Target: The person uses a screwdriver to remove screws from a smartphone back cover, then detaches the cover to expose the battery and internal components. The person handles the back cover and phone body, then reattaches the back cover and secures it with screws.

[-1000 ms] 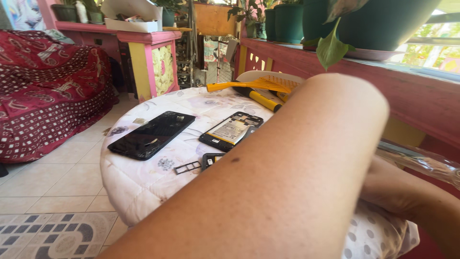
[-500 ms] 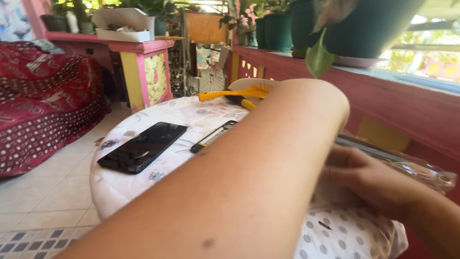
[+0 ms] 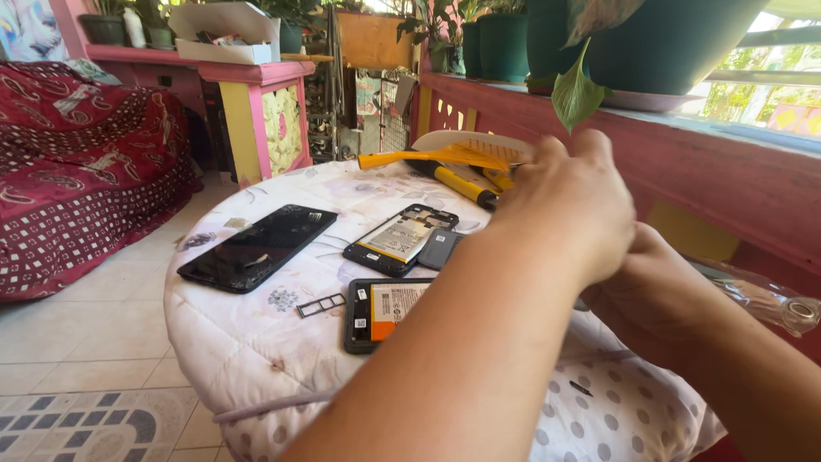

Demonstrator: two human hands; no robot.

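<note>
The left forearm has lifted since the earlier frame, uncovering an opened black phone body with an orange-labelled battery [image 3: 382, 310] on the quilted round desk [image 3: 256, 359]. At three o'clock the left hand [image 3: 569, 210] crosses over the right hand [image 3: 650, 282], probably working together; whether either grip grasps anything cannot be told.

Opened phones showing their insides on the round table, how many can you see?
2. One opened phone lies mid-table beside the black screen panel; the other lies nearer, partly hidden by the left forearm, which may hide more.

Sunlit tiled floor [image 3: 77, 342], red patterned couch [image 3: 77, 171], pink ledge [image 3: 684, 162] with plants.
</note>
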